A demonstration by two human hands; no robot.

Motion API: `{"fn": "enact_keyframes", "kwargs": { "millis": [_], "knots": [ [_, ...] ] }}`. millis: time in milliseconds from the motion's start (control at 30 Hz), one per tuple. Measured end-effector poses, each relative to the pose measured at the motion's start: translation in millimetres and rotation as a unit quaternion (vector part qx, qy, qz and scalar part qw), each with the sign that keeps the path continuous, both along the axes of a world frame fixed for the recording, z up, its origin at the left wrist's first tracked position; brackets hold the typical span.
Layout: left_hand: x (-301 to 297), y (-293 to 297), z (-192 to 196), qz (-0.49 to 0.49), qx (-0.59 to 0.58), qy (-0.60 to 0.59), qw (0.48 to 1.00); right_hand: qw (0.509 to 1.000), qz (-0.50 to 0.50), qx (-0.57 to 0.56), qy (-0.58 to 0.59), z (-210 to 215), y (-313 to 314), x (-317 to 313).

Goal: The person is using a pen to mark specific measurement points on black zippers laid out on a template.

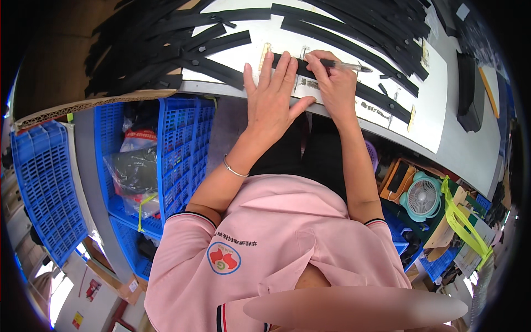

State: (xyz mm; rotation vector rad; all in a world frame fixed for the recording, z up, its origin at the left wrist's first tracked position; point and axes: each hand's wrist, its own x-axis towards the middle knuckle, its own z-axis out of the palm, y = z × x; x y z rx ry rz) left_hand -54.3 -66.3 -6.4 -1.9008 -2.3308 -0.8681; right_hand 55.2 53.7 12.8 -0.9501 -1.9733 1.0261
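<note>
My left hand [270,99] lies flat with its fingers spread, pressing the left end of a black fabric strip [373,97] against the white worktop [437,124]. Close beside it, my right hand [338,91] is closed round a clear-barrelled pen [354,67]. The pen's rear end points right; its tip is hidden by my fingers, over the strip. Pale tape pieces, one of them a tape mark [411,118] at the strip's right end, and dark pen markings [375,110] show on the worktop. Beyond my hands lies another long black strip [345,51].
Black strips [138,50] are heaped at the left, with more at the back. A black box-like object [469,91] stands at the right. Below the worktop are blue plastic crates [185,149] with bagged items, and a small turquoise fan [423,196]. A cardboard edge [94,103] borders the left.
</note>
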Motion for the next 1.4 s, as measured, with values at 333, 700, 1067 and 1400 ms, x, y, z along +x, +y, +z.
{"fn": "enact_keyframes", "kwargs": {
  "millis": [333,700,1067,1400],
  "knots": [
    [-0.9,1.0,-2.1,-0.008,0.020,0.019,1.000,0.995,0.051,-0.084,0.017,-1.5,1.3,7.4],
    [1.2,0.7,1.5,-0.003,-0.009,0.009,1.000,0.990,0.042,-0.125,0.046,7.4,-1.0,25.4],
    [3.7,1.5,4.7,-0.012,-0.013,-0.006,1.000,0.985,-0.141,-0.067,0.065,2.0,19.5,90.8],
    [57.4,21.7,12.2,-0.131,-0.033,-0.078,0.988,0.987,-0.133,-0.057,0.072,1.0,18.8,85.7]
  ]
}}
